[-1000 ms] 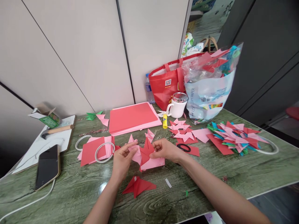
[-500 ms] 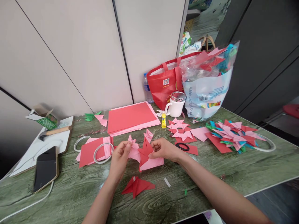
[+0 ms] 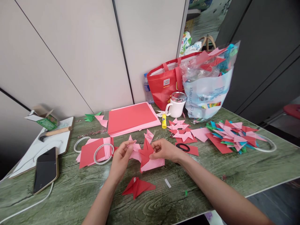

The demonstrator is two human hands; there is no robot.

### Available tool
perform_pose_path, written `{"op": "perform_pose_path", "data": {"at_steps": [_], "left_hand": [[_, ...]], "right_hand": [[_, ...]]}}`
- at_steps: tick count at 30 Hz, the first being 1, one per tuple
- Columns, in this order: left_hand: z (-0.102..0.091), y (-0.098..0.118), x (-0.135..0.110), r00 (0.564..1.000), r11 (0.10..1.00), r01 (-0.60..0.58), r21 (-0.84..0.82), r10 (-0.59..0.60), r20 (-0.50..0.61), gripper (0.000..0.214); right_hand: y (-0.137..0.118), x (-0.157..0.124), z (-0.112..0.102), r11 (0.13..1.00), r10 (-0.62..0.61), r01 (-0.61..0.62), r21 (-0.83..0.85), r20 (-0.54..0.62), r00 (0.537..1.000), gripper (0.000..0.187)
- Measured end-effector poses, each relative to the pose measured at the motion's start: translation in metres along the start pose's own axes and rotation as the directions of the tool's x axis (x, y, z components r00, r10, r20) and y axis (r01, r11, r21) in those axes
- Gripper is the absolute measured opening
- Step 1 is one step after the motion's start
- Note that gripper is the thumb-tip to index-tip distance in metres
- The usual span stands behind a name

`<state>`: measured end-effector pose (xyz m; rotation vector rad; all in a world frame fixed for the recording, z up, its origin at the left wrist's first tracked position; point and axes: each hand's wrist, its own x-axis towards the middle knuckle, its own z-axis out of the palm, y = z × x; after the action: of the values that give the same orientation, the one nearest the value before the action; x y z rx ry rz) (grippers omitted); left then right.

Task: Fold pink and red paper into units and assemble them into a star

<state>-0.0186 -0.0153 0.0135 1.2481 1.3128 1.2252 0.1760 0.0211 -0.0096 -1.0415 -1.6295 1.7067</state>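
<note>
Between the thumb and fingers of my right hand (image 3: 165,150) is a red folded paper piece (image 3: 145,152), its point standing up. Pink folded paper (image 3: 154,164) shows below and left of it, close against the red. My left hand (image 3: 122,156) is closed in a pinch beside the pink part; whatever is between its fingertips is too small to make out. Nearer me on the table lies another red folded piece (image 3: 138,187) with a small white strip on it. A loose white strip (image 3: 167,183) rests to its right. Behind my hands stands a small pink folded piece (image 3: 149,136).
Two tape rolls (image 3: 103,154) and red and pink sheets (image 3: 91,155) lie left, beyond them a phone (image 3: 46,170) and hammer (image 3: 56,132). Behind are a paper stack (image 3: 132,117), glue stick (image 3: 164,121) and mug (image 3: 177,106). Scissors (image 3: 182,147) and a folded-paper pile (image 3: 234,134) sit right.
Very little differs. My left hand has shifted slightly to the right with its pinch kept, and the red piece in my right hand has barely moved.
</note>
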Motion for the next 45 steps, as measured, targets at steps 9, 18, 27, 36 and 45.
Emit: {"op": "perform_pose_path", "data": {"at_steps": [9,18,27,36,45], "left_hand": [[-0.001,-0.002,0.001,1.000,1.000,-0.010,0.014,0.010,0.009,0.031],[0.001,0.000,-0.001,1.000,0.999,-0.001,0.044,0.001,0.010,0.034],[-0.001,-0.009,0.003,0.998,0.994,-0.033,0.101,0.029,0.048,0.028],[0.001,-0.009,0.003,1.000,0.994,-0.019,0.104,0.021,-0.013,0.024],[-0.001,-0.015,0.003,1.000,0.990,-0.021,0.140,0.021,0.004,0.027]], "right_hand": [[-0.001,-0.001,0.000,0.998,-0.019,0.020,-0.066,0.014,1.000,0.032],[-0.004,-0.003,0.001,0.992,-0.009,0.012,-0.124,0.023,1.000,0.037],[-0.003,-0.002,0.003,0.992,-0.020,0.024,-0.125,0.035,0.999,0.031],[-0.004,-0.003,0.003,0.991,-0.033,0.038,-0.127,0.038,0.999,0.033],[-0.004,-0.003,0.003,0.995,-0.017,0.017,-0.094,0.006,1.000,0.038]]}}
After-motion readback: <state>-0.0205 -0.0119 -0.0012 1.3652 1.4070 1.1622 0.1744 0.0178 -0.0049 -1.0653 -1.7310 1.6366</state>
